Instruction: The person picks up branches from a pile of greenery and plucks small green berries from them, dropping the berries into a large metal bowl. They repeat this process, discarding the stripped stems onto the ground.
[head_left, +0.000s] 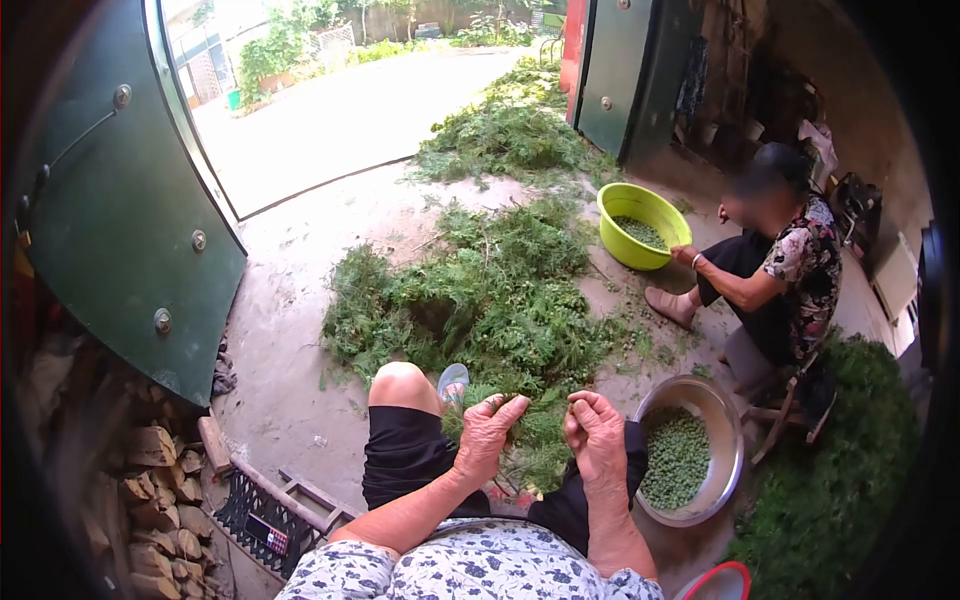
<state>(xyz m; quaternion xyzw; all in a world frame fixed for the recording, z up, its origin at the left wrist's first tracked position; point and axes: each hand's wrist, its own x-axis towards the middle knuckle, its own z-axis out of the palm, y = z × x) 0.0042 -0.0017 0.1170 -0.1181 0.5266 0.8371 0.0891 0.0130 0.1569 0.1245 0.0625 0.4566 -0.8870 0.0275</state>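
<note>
My left hand [490, 437] is raised over my lap, with its thumb and fingers pinched together on what looks like a green sprig. Just to its right, my right hand [597, 437] is also closed in a pinch; whatever its fingertips hold is too small to name. Feathery green foliage [540, 440] shows between and below both hands. Beside my right knee stands a metal basin [731, 440] holding many small round green cones or berries [675, 458]. A large heap of cut green branches [480, 290] lies on the floor past my knees.
A person [790, 270] sits on a low stool at the right, one hand at a yellow-green basin [610, 215] of similar green pieces. More branches [830, 480] lie far right. Firewood [155, 500] and a woven seat [250, 515] with a phone [267, 533] are at left.
</note>
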